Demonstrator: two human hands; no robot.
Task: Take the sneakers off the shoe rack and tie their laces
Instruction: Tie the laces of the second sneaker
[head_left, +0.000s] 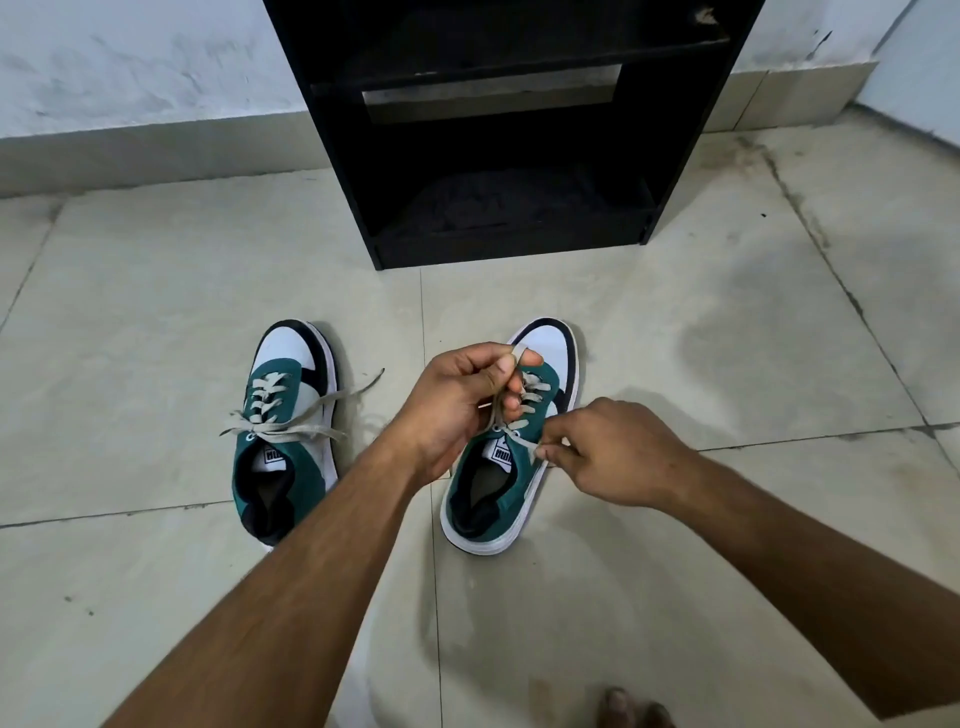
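Two green, white and black sneakers stand on the tiled floor, toes toward the rack. The left sneaker (285, 431) has loose grey laces (311, 415) spread out to both sides. Over the right sneaker (498, 488), my left hand (462, 405) grips one lace end, looped over a fingertip. My right hand (613, 457) pinches the other lace end (527, 444) just right of the tongue. Both hands hide much of that shoe's lacing.
The black shoe rack (498, 130) stands against the wall straight ahead, its shelves bare of shoes. Pale floor tiles (156, 322) stretch to both sides. Toes of a bare foot (628, 709) show at the bottom edge.
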